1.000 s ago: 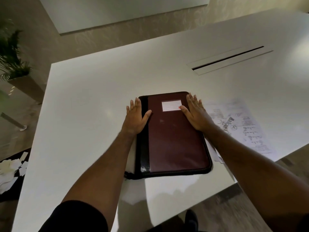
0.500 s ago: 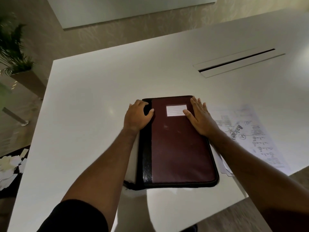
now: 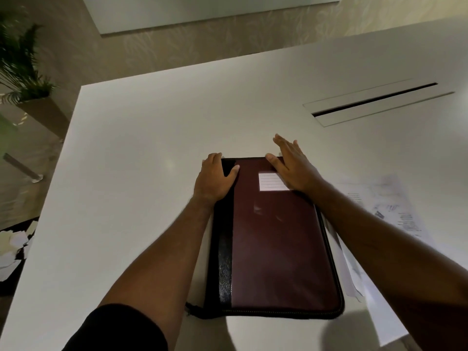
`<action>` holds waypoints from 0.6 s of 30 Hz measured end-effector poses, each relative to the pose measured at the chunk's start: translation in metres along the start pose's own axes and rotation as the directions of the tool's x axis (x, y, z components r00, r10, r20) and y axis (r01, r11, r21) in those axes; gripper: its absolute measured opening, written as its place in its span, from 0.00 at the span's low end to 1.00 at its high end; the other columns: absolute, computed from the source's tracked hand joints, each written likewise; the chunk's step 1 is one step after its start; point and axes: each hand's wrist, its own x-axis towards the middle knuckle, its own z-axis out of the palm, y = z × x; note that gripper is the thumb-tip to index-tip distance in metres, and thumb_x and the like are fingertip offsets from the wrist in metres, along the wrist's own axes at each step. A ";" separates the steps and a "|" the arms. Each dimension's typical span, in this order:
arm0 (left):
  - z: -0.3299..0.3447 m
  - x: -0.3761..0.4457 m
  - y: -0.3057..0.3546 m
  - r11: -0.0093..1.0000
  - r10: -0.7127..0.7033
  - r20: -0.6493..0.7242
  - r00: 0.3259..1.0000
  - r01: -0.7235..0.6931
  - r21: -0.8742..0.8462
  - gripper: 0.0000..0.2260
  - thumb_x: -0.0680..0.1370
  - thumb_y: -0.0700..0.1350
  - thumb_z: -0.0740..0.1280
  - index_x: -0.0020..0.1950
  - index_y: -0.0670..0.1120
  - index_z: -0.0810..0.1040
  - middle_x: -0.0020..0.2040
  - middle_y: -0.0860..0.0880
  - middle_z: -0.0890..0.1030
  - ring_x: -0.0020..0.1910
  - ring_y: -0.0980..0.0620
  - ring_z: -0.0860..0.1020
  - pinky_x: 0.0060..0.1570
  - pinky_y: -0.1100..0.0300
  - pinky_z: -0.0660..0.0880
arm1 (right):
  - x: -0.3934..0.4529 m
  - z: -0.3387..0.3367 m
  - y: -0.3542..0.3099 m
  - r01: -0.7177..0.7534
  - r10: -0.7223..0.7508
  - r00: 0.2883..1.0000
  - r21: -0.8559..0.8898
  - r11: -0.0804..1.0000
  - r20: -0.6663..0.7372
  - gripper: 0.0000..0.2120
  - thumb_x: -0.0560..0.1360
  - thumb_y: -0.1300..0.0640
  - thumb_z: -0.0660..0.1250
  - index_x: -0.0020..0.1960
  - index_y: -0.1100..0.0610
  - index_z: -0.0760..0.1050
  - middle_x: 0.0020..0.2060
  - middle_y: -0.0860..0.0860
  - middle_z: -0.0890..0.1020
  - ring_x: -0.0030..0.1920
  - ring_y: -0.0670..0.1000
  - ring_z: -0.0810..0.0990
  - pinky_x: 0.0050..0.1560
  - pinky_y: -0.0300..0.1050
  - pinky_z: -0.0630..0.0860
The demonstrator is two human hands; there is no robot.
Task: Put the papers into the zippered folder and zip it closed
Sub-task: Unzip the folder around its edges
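The left hand (image 3: 212,179) curls its fingers over the far left corner of the closed maroon leather zippered folder with black spine (image 3: 276,252), thumb on the cover. The right hand (image 3: 293,165) lies flat, fingers straight, at the far right corner beside a white lined label (image 3: 272,181). The folder lies flat on the white table (image 3: 126,186), printed white papers (image 3: 395,211) loose just right of it.

no readable text, folder (image 3: 278,249) label (image 3: 272,181) ruled but unwritten, papers (image 3: 395,211) print too blurred

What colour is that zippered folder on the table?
The zippered folder is dark maroon with a black strip along its left side, plus a white lined label; the head view shows it.
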 end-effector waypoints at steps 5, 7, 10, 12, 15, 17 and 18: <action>0.003 -0.002 -0.003 0.998 -0.011 -0.016 1.000 0.010 -0.059 0.26 0.81 0.60 0.64 0.70 0.41 0.70 0.66 0.46 0.73 0.66 0.46 0.71 0.63 0.46 0.74 | 0.034 0.012 -0.005 0.113 -0.112 0.993 -0.037 0.993 0.021 0.20 0.87 0.49 0.59 0.76 0.57 0.68 0.75 0.55 0.73 0.77 0.59 0.70 0.80 0.58 0.56; 0.003 -0.002 -0.003 0.997 -0.005 -0.030 1.000 0.002 -0.078 0.25 0.81 0.59 0.65 0.68 0.41 0.71 0.66 0.45 0.73 0.67 0.45 0.71 0.63 0.46 0.74 | 0.045 0.016 -0.010 0.142 -0.141 0.990 -0.058 0.988 0.025 0.16 0.87 0.55 0.60 0.74 0.54 0.71 0.73 0.54 0.75 0.72 0.58 0.73 0.75 0.58 0.61; 0.004 -0.003 -0.004 0.991 0.011 -0.073 0.997 -0.021 -0.131 0.20 0.81 0.56 0.66 0.62 0.40 0.72 0.60 0.46 0.73 0.61 0.46 0.73 0.59 0.47 0.75 | 0.060 0.021 -0.022 0.174 -0.169 0.981 -0.050 0.983 0.096 0.14 0.87 0.59 0.62 0.70 0.51 0.76 0.71 0.52 0.76 0.70 0.55 0.74 0.72 0.57 0.59; 0.005 -0.002 -0.005 0.989 0.008 -0.083 0.997 -0.019 -0.143 0.19 0.81 0.55 0.67 0.61 0.40 0.72 0.58 0.46 0.73 0.58 0.47 0.73 0.58 0.48 0.76 | 0.073 0.022 -0.031 0.195 -0.183 0.968 -0.054 0.979 0.173 0.13 0.86 0.60 0.63 0.67 0.51 0.79 0.69 0.51 0.78 0.68 0.53 0.77 0.72 0.58 0.59; 0.005 -0.002 -0.005 0.987 0.004 -0.091 0.996 -0.019 -0.159 0.18 0.81 0.54 0.66 0.61 0.40 0.73 0.57 0.46 0.73 0.57 0.48 0.73 0.57 0.51 0.76 | 0.089 0.026 -0.044 0.253 -0.233 0.932 -0.039 0.967 0.279 0.11 0.86 0.60 0.66 0.65 0.52 0.81 0.66 0.51 0.79 0.63 0.51 0.80 0.72 0.56 0.64; 0.005 -0.002 -0.006 0.984 0.002 -0.098 0.995 -0.020 -0.180 0.18 0.81 0.54 0.66 0.61 0.41 0.73 0.57 0.47 0.73 0.56 0.50 0.74 0.56 0.55 0.75 | 0.098 0.029 -0.050 0.288 -0.277 0.898 0.019 0.957 0.341 0.12 0.85 0.62 0.67 0.65 0.54 0.82 0.64 0.52 0.78 0.63 0.51 0.79 0.69 0.51 0.71; 0.005 -0.002 -0.006 0.982 0.001 -0.103 0.995 -0.021 -0.190 0.17 0.81 0.54 0.66 0.60 0.41 0.73 0.57 0.48 0.73 0.55 0.51 0.74 0.55 0.57 0.75 | 0.101 0.031 -0.053 0.296 -0.294 0.884 0.052 0.954 0.363 0.12 0.84 0.62 0.67 0.65 0.54 0.82 0.63 0.52 0.78 0.62 0.50 0.78 0.67 0.49 0.73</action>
